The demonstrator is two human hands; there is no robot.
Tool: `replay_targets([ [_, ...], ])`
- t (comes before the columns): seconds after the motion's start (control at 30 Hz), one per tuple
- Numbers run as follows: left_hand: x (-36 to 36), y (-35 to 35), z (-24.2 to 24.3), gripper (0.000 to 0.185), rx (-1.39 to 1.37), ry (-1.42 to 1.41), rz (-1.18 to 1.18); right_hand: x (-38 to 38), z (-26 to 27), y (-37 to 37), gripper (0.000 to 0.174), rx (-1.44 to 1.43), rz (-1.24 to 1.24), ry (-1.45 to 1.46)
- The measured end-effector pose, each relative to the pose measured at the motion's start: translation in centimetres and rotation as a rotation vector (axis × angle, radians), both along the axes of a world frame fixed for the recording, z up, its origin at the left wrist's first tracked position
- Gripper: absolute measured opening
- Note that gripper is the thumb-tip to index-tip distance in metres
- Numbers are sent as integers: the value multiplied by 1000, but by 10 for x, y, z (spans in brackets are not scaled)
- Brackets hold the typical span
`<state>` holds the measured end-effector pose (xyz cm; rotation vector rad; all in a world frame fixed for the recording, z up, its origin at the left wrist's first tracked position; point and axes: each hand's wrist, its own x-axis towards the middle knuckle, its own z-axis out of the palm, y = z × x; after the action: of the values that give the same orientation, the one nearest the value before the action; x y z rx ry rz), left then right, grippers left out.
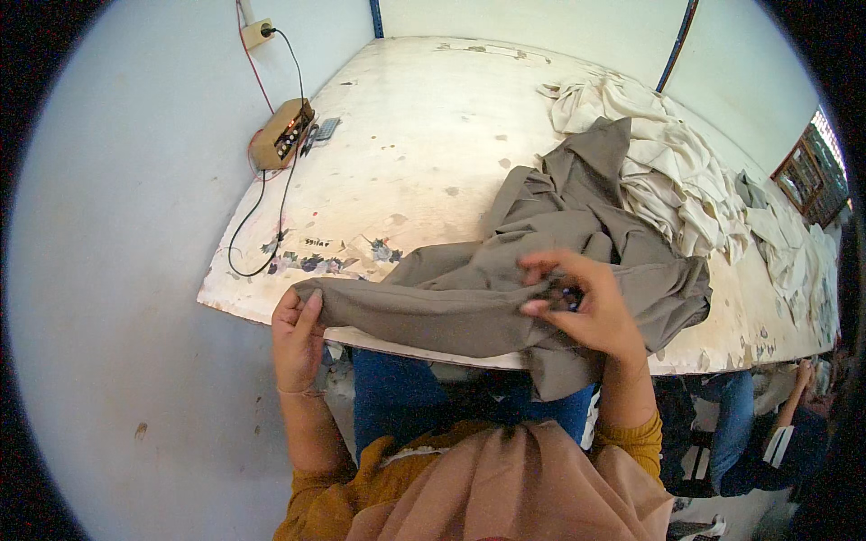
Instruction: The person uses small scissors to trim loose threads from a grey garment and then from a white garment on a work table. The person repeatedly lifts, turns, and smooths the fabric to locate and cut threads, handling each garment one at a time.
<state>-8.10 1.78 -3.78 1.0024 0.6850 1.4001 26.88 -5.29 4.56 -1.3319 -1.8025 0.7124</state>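
Note:
A grey-brown garment or cloth piece (433, 318) lies in folds across the front of the table, and a seam runs along its stretched strip. My left hand (299, 328) pinches the strip's left end at the table's front edge. Over the cloth's middle hovers my right hand (585, 301), blurred, thumb and fingers curved apart. A small dark-blue object (572, 297), perhaps thread snips, sits within that hand's curl; its shape is mostly hidden. Whether the right fingertips touch the cloth is unclear. Part of the cloth hangs over the front edge.
The worn, pale table (426, 142) spans the view. Cream cloth (676, 162) is heaped at right. At left stand a brown box with knobs (281, 135), a looping black cable (281, 230) and a wall socket (257, 34). Another person (778, 439) sits at far right.

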Motion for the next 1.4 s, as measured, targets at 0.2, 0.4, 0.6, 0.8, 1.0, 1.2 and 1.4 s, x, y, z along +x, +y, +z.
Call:
replay_targets([
  [0.2,20,-12,15,17,16,342,23,-17,-1,4,43,294,-369,-347],
  [0.4,70,-28,43,16,151,418,-268,-69,4,4,31,355,30,-7],
  [0.6,86,-37,57,16,237,671,-271,-56,-6,10,12,329,8,218],
  [0.8,75,-28,68,15,220,773,-452,-23,6,4,8,357,-324,421],
  [1.0,84,-13,65,19,371,792,-544,21,16,1,10,569,-545,444],
  [1.2,116,-15,58,31,462,1112,-354,93,50,-11,16,945,-855,679],
  [1.4,159,29,35,34,751,1504,-306,145,98,-36,26,1094,-910,525],
])
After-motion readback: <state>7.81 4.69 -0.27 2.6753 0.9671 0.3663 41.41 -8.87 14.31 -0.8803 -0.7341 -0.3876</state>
